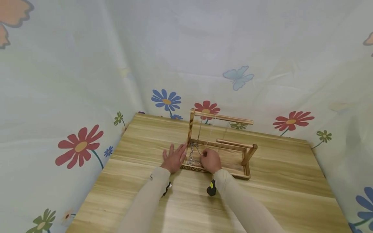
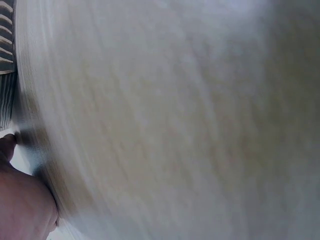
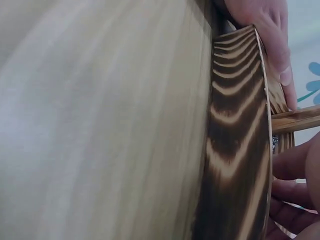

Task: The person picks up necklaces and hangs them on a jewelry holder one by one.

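A wooden jewelry stand (image 1: 248, 176) has a shallow tray with dark, wavy grain on its side. A silver chain (image 1: 191, 152) lies in loops at the tray's left end. My left hand (image 1: 175, 158) rests against that end, fingers extended along the outside. Inside the tray, my right hand (image 1: 210, 160) has curled fingers and pinches part of the chain. From the right wrist, the curled right-hand fingers (image 3: 292, 170) show just over the tray's side (image 3: 235, 130), with the left hand at the far end. The left wrist view catches only part of the left hand (image 2: 25, 200).
Thin necklaces (image 1: 199, 129) hang from the stand's tall upper bar (image 1: 224, 117). A shorter, lower bar (image 1: 233, 142) stands at the right. The wooden table (image 1: 145, 136) meets a flower-printed cloth backdrop (image 1: 186, 64) behind and at both sides.
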The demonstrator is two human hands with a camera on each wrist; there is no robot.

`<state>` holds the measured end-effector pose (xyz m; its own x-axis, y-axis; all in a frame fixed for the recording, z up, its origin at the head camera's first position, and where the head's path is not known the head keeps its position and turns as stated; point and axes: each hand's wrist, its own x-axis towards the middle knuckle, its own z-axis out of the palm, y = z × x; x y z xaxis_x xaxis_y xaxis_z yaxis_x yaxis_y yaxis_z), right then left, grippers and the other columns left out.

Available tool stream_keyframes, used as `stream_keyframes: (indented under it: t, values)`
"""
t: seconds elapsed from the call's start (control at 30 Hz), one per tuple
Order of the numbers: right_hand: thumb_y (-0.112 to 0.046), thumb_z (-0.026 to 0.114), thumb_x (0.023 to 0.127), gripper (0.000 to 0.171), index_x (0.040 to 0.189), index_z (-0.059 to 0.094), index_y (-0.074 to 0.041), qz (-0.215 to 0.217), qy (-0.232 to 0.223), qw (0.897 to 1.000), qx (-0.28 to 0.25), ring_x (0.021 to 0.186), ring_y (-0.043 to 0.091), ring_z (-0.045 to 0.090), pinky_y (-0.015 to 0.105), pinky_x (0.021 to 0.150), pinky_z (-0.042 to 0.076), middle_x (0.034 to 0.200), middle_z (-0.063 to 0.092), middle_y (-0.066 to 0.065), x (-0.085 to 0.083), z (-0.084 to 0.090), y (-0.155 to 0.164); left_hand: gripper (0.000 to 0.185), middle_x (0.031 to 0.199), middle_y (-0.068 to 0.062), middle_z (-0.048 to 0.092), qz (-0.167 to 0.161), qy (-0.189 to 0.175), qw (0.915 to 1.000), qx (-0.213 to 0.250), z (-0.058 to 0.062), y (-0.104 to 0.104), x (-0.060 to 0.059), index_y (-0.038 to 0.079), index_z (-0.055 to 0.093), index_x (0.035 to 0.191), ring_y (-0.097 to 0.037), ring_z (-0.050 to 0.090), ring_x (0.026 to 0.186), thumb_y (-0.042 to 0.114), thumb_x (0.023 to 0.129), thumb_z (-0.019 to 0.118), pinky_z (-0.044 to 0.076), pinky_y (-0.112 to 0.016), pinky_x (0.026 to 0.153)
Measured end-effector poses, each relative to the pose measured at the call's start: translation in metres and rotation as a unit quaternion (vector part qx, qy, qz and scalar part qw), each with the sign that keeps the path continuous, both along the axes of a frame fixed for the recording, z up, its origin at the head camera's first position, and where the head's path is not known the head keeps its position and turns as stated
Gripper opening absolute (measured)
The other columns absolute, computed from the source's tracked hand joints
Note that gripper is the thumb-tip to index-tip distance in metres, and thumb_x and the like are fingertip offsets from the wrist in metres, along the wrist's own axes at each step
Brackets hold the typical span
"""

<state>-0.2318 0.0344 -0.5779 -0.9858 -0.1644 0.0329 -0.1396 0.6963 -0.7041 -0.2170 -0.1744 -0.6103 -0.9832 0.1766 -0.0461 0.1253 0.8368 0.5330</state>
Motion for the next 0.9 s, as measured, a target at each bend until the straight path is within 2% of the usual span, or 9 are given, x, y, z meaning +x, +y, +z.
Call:
stream_keyframes:
  t: [0.17,0.3,0.37,0.43,0.5,0.6,0.73,0.8,0.9]
  values:
    - [-0.013,0.066,0.087,0.009,0.084,0.070,-0.006,0.006,-0.006,0.999,0.041,0.071,0.022,0.061,0.040,0.065,0.052,0.081,0.066,0.007,-0.011,-0.008,-0.004,0.052,0.164,0.006,0.023,0.000,-0.008,1.0000,-0.005,0.006,-0.001,0.002,0.038,0.013,0.159,-0.041,-0.002,0.150,0.048,0.108,0.019,-0.007,-0.068,0.113]
    - [-0.014,0.065,0.090,0.032,0.060,0.054,-0.013,0.024,-0.022,0.997,0.077,0.052,0.016,0.043,0.033,0.051,0.041,0.056,0.047,-0.002,-0.015,-0.011,-0.008,0.052,0.163,0.003,0.026,0.002,0.004,1.0000,-0.004,0.007,-0.001,0.003,0.035,0.016,0.160,-0.043,0.001,0.150,0.045,0.109,0.022,-0.005,-0.069,0.113]
    - [-0.015,0.062,0.093,0.042,0.055,0.046,-0.015,0.036,-0.031,0.996,0.080,0.046,0.014,0.035,0.030,0.047,0.035,0.049,0.038,-0.004,-0.015,-0.011,-0.010,0.052,0.163,0.002,0.027,-0.002,0.007,1.0000,0.000,0.006,-0.002,0.003,0.034,0.017,0.160,-0.043,0.001,0.150,0.044,0.109,0.023,-0.005,-0.069,0.112]
    - [-0.013,0.059,0.096,0.044,0.055,0.044,-0.014,0.044,-0.041,0.997,0.053,0.044,0.014,0.032,0.029,0.045,0.033,0.048,0.036,-0.004,-0.013,-0.009,-0.010,0.053,0.163,0.001,0.026,-0.006,0.003,1.0000,0.003,0.006,-0.001,0.004,0.033,0.017,0.160,-0.043,0.000,0.150,0.044,0.109,0.023,-0.006,-0.069,0.112]
    - [-0.011,0.058,0.097,0.037,0.061,0.052,-0.010,0.041,-0.051,0.998,0.000,0.046,0.013,0.039,0.028,0.047,0.035,0.051,0.045,-0.002,-0.011,-0.006,-0.010,0.053,0.163,0.003,0.025,-0.005,-0.002,1.0000,0.000,0.007,-0.001,0.003,0.034,0.015,0.160,-0.043,-0.001,0.150,0.045,0.109,0.022,-0.007,-0.069,0.113]
    - [-0.005,0.059,0.096,0.020,0.077,0.061,0.001,0.024,-0.066,0.993,-0.098,0.055,0.016,0.049,0.028,0.051,0.039,0.065,0.061,0.010,-0.006,0.002,-0.011,0.052,0.163,0.004,0.024,-0.001,-0.004,1.0000,-0.004,0.009,-0.002,0.003,0.036,0.015,0.160,-0.042,0.000,0.150,0.045,0.109,0.022,-0.006,-0.068,0.113]
    - [0.004,0.057,0.095,0.013,0.085,0.060,0.013,-0.002,-0.102,0.971,-0.214,0.068,0.027,0.058,0.031,0.057,0.045,0.082,0.067,0.025,0.000,0.012,-0.011,0.052,0.164,0.006,0.023,-0.001,-0.011,0.9999,-0.011,0.012,-0.001,0.003,0.038,0.013,0.159,-0.040,-0.002,0.151,0.047,0.108,0.021,-0.005,-0.068,0.113]
    - [0.005,0.055,0.096,0.014,0.086,0.058,0.014,-0.006,-0.135,0.957,-0.258,0.074,0.029,0.060,0.034,0.062,0.049,0.084,0.065,0.026,0.003,0.018,-0.011,0.052,0.164,0.005,0.024,-0.002,-0.010,0.9999,-0.009,0.013,-0.001,0.003,0.037,0.015,0.160,-0.040,-0.001,0.151,0.046,0.109,0.022,-0.004,-0.069,0.113]
    - [0.002,0.054,0.098,0.014,0.095,0.059,0.015,-0.008,-0.207,0.917,-0.340,0.081,0.029,0.062,0.041,0.074,0.053,0.086,0.065,0.020,0.004,0.029,-0.007,0.052,0.164,0.005,0.025,-0.002,-0.006,0.9999,-0.010,0.015,-0.001,0.005,0.036,0.016,0.160,-0.041,0.000,0.151,0.045,0.109,0.023,-0.003,-0.069,0.113]
